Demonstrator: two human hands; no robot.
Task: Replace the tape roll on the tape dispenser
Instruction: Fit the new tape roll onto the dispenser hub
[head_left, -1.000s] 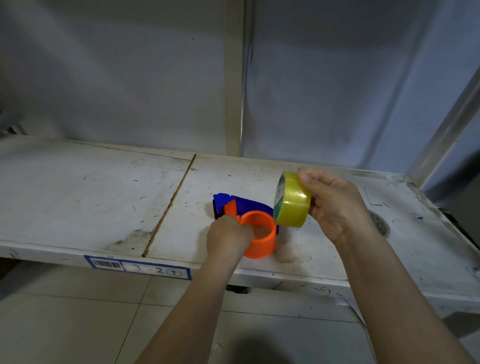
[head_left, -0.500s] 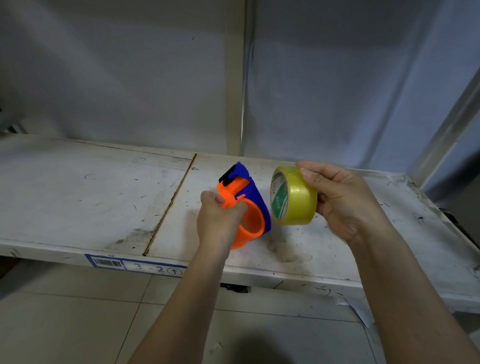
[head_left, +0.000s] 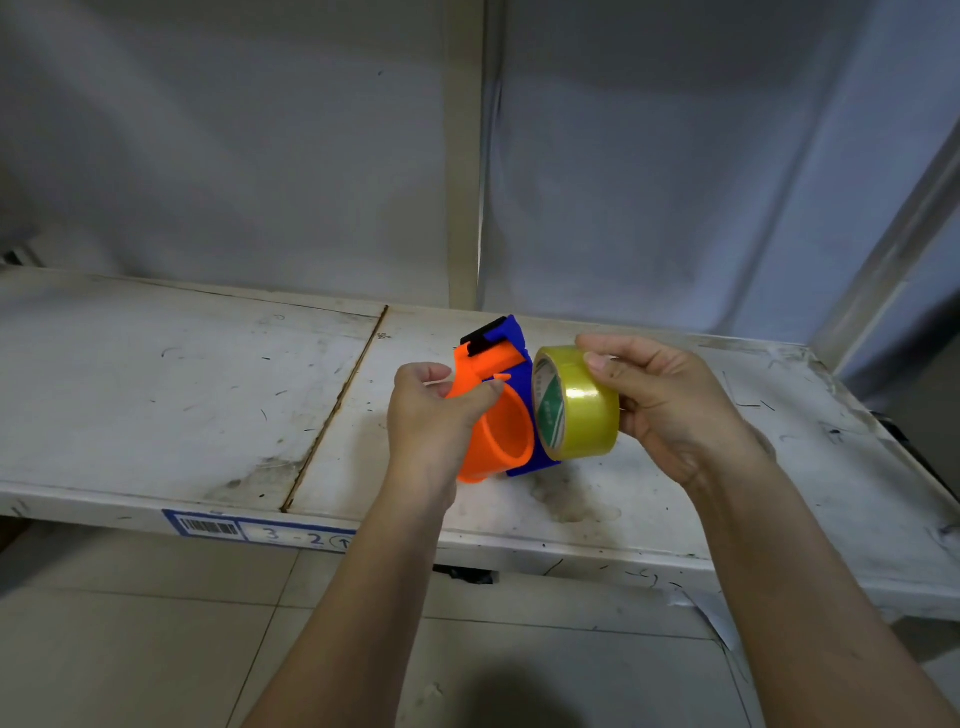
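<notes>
My left hand (head_left: 431, 421) grips an orange and blue tape dispenser (head_left: 501, 410) and holds it above the shelf, its orange hub ring facing me and its black blade end pointing up. A yellowish clear tape roll (head_left: 579, 402) with a green-printed core sits in my right hand (head_left: 660, 400), fingers over the top and thumb behind. The roll is just to the right of the dispenser, touching or nearly touching its blue side plate. The hub carries no roll.
Below the hands runs a scuffed white metal shelf (head_left: 182, 395) with a seam (head_left: 337, 405) left of the hands and a barcode label "3-2" (head_left: 260, 530) on its front edge. A beige upright post (head_left: 462, 156) and grey sheeting stand behind. Tiled floor lies below.
My left hand lifted the dispenser off the shelf and tipped it upright. My right hand brought the roll down and in beside the dispenser's blue plate.
</notes>
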